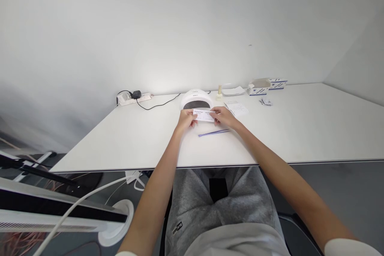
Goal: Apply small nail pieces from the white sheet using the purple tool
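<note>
A white strip of alcohol pad packets (204, 115) with printed lettering is stretched level between my two hands, above the table. My left hand (187, 119) pinches its left end, thumb in front. At the right end, my right hand (222, 117) pinches it the same way. On the table just below lie thin blue-purple tweezers (213, 132), touched by neither hand. Right behind the strip stands a white domed nail lamp (196, 97) with a dark opening, partly covered by the packets and my fingers.
A small bottle (219, 95), papers (237, 108) and a clear-lidded tray (233, 91) sit behind my right hand. Farther right are an opened box (259, 87), a second box (277, 83) and several small packets (266, 102). A power strip (135, 98) with a black adapter lies at the back left.
</note>
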Demonstrator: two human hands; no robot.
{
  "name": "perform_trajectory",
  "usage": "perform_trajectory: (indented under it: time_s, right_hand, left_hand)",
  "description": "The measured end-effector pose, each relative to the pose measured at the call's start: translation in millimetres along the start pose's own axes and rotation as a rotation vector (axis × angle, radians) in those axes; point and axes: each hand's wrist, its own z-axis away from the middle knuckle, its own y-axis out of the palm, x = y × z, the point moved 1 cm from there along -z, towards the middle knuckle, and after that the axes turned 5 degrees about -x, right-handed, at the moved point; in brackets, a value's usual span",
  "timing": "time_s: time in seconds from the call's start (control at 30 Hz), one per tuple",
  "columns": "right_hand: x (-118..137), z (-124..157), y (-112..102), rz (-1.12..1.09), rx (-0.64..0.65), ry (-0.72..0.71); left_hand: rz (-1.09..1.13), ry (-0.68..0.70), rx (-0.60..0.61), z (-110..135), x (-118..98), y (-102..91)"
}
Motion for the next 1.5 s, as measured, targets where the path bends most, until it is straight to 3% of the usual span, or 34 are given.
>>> perform_trajectory:
  time_s: [1.0, 1.3, 1.5]
  right_hand:
    - [-1.5, 0.2, -0.4, -0.022, 0.047, -0.085]
    - [-0.8, 1.2, -1.1, -0.01, -0.016, -0.002]
    - [1.2, 0.2, 2.8, -0.119, 0.057, -0.011]
  left_hand:
    - [-0.004, -0.031, 0.023, 2.5, -5.0, 1.8]
    - [0.157, -0.006, 0.015, 3.8, -6.6, -2.3]
    - [0.073, -0.052, 0.093, 4.7, -7.9, 1.0]
